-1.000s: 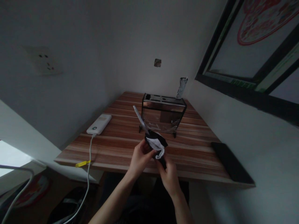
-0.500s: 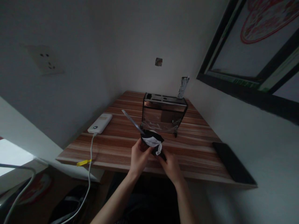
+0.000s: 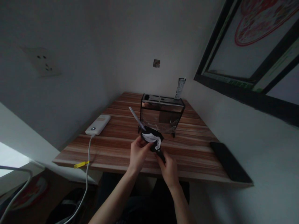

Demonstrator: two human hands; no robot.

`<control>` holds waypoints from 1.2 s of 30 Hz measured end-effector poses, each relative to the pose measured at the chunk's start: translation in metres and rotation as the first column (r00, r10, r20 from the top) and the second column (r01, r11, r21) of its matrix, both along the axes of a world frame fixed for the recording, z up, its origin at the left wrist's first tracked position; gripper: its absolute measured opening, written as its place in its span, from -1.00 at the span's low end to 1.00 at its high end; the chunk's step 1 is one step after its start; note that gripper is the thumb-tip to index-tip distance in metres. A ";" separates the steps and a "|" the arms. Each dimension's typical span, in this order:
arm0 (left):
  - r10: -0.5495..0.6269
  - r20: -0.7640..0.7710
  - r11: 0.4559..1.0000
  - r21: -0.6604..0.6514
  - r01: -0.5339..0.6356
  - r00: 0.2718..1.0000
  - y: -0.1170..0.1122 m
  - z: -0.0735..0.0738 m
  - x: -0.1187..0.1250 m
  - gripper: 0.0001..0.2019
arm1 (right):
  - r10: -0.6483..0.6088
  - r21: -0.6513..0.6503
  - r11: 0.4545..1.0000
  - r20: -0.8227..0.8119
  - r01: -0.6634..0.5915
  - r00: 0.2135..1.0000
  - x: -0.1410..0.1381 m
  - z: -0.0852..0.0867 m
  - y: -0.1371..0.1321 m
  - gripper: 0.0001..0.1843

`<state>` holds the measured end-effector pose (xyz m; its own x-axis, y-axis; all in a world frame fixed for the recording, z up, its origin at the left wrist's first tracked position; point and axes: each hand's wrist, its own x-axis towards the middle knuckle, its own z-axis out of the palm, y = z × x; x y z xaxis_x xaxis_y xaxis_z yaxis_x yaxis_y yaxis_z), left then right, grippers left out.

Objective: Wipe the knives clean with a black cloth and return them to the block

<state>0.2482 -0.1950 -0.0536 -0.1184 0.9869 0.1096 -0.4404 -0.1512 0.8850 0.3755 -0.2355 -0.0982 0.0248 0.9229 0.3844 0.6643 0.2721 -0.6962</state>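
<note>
My right hand (image 3: pixel 169 169) grips the dark handle of a knife (image 3: pixel 136 117), whose thin blade points up and to the left over the wooden table (image 3: pixel 116 146). A black and white cloth (image 3: pixel 152 138) is wrapped round the blade near the handle, and my left hand (image 3: pixel 138 153) pinches that cloth. Both hands hover above the table's front edge, just in front of a metal knife rack (image 3: pixel 162 115) with slots in its top.
A white power bank (image 3: pixel 98 124) lies at the table's left with a white cable (image 3: pixel 87 168) hanging off the edge. A black flat object (image 3: pixel 230 161) lies at the right. A wall socket (image 3: pixel 42 60) is on the left wall, a dark window frame (image 3: pixel 245 90) on the right.
The blade has swung: steep at first, then lower and to the left, now raised again. The cloth has stayed bunched round the blade near the handle. Both hands kept their grip.
</note>
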 end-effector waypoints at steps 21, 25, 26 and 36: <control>0.174 0.188 0.946 0.239 -0.217 0.967 0.057 0.076 -0.054 -0.76 | 0.110 -0.050 0.991 -0.167 -0.120 0.980 0.005 -0.008 0.002 -0.64; 0.157 0.184 0.954 0.226 -0.197 0.970 0.057 0.080 -0.050 -0.74 | 0.109 -0.033 0.993 -0.155 -0.115 0.982 0.006 -0.007 0.003 -0.64; 0.154 0.175 0.957 0.219 -0.191 0.972 0.056 0.079 -0.048 -0.72 | 0.110 -0.029 0.993 -0.141 -0.115 0.984 0.006 -0.007 0.003 -0.64; 0.071 -0.004 0.985 0.157 -0.069 0.997 0.039 0.052 -0.022 -0.64 | 0.065 0.032 0.997 -0.054 -0.063 0.996 0.006 -0.007 0.003 -0.62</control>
